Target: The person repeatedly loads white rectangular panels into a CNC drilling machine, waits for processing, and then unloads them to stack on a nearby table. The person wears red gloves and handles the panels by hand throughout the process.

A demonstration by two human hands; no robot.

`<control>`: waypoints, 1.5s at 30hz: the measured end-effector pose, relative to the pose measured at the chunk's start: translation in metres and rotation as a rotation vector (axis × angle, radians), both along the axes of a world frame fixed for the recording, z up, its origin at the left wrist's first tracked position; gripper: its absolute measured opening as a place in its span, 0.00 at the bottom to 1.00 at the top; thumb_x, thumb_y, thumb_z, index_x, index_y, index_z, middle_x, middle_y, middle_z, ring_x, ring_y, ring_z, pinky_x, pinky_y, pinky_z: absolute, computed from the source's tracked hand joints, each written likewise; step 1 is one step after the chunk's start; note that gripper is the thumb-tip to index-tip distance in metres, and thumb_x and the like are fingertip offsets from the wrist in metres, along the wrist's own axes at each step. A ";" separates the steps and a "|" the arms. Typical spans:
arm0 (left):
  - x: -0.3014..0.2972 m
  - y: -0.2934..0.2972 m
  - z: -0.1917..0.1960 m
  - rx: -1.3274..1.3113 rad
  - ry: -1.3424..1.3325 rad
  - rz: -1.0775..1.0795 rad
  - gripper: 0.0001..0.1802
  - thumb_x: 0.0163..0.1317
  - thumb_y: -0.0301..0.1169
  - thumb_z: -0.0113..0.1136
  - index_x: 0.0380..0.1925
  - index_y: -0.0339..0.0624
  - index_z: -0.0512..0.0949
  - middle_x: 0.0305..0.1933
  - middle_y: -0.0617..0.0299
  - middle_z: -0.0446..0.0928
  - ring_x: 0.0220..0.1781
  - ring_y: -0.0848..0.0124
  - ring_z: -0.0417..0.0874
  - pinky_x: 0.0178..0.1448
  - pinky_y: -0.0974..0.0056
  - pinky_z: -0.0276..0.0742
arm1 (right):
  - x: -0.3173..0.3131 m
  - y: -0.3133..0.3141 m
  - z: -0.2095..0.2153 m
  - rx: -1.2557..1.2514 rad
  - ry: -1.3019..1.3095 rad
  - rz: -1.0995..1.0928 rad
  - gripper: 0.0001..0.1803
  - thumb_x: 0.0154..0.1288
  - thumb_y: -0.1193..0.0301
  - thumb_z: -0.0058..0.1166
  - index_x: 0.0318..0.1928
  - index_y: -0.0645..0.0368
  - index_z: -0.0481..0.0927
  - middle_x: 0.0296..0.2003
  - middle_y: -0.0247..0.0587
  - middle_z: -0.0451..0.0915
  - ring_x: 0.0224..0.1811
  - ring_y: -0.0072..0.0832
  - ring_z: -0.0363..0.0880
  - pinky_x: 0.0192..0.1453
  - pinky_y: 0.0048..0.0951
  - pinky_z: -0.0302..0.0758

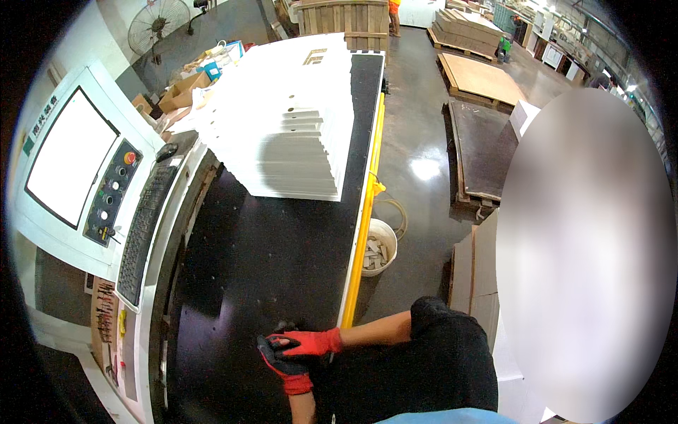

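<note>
White panels [311, 159] stand stacked; what remains is unclear. Well in front of them, the right hand [305, 343] overlaps the left hand [284, 364]; cannot tell finger opening or hold.

The right hand [311, 343] lies against the left hand [282, 364] over the near part of the black table [254, 268], both in red-and-black gloves. Farther up the table stands a stack of white panels [304, 159]. At left are a screen [70, 162], a keyboard [145, 237] and a mouse [167, 151]. Beside the table's yellow rail [352, 297], a bucket [381, 228] holds scraps [374, 254].
</note>
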State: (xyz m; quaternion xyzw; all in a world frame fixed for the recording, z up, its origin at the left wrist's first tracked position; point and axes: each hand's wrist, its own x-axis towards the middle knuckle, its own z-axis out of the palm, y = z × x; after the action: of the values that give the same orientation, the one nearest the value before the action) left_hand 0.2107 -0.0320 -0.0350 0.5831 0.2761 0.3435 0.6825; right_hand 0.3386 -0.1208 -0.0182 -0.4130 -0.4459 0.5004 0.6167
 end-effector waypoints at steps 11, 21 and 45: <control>-0.006 -0.005 -0.014 -0.148 -0.184 -0.036 0.20 0.74 0.48 0.57 0.47 0.41 0.79 0.51 0.54 0.81 0.53 0.60 0.83 0.61 0.52 0.79 | -0.009 -0.012 0.014 -0.015 -0.424 -0.134 0.35 0.76 0.51 0.58 0.76 0.52 0.69 0.72 0.51 0.72 0.74 0.49 0.70 0.77 0.46 0.66; 0.000 -0.007 -0.017 -0.241 -0.296 -0.087 0.21 0.74 0.49 0.56 0.42 0.41 0.80 0.47 0.56 0.82 0.49 0.61 0.83 0.57 0.52 0.80 | -0.012 -0.005 -0.014 -0.034 -0.562 -0.108 0.31 0.79 0.53 0.53 0.75 0.54 0.71 0.78 0.45 0.64 0.79 0.45 0.64 0.82 0.44 0.60; 0.001 -0.001 -0.019 0.378 -0.157 -0.203 0.17 0.75 0.43 0.55 0.47 0.40 0.79 0.48 0.57 0.80 0.51 0.64 0.81 0.60 0.56 0.76 | -0.028 -0.003 0.015 -0.231 -0.300 -0.156 0.36 0.75 0.58 0.56 0.79 0.51 0.65 0.72 0.47 0.71 0.76 0.41 0.67 0.80 0.48 0.62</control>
State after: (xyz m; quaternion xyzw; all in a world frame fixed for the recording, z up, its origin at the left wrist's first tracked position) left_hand 0.2114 -0.0329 -0.0538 0.6967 0.0929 0.3630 0.6117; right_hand 0.3110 -0.1236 -0.0034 -0.5841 -0.4391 0.4316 0.5289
